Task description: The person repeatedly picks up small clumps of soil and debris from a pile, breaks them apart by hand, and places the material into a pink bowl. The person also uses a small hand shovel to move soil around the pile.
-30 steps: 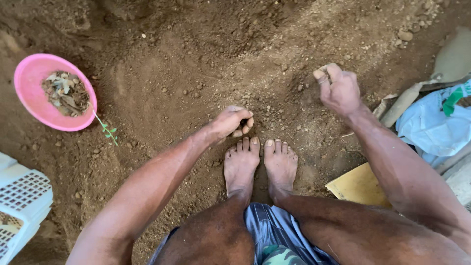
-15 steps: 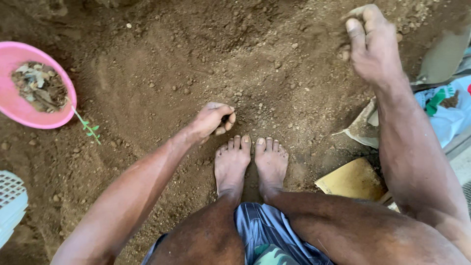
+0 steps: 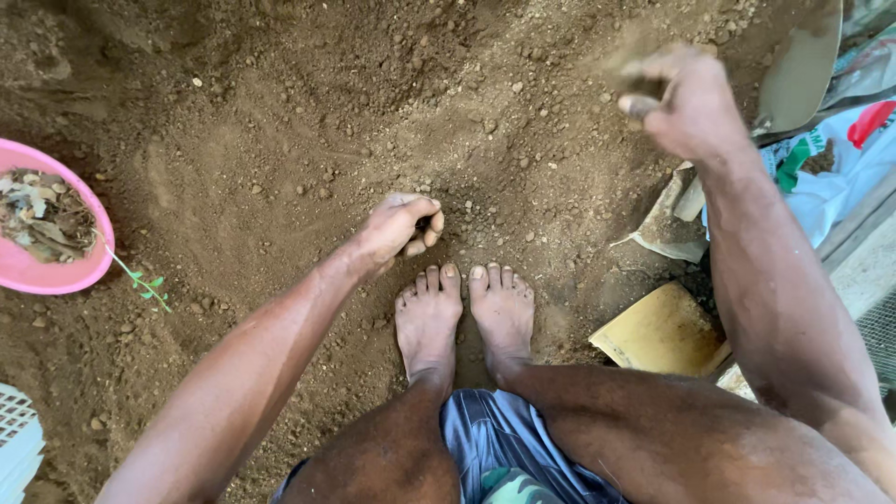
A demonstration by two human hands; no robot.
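Right hand (image 3: 686, 103) swung rightward, raised; grip curled.

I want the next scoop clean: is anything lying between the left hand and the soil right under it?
Nothing visible: the left hand rests cupped directly on the loose soil, just ahead of the bare toes. Only small clods lie around it.

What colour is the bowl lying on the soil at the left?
Pink; the bowl shows best in the head view, at the left edge.
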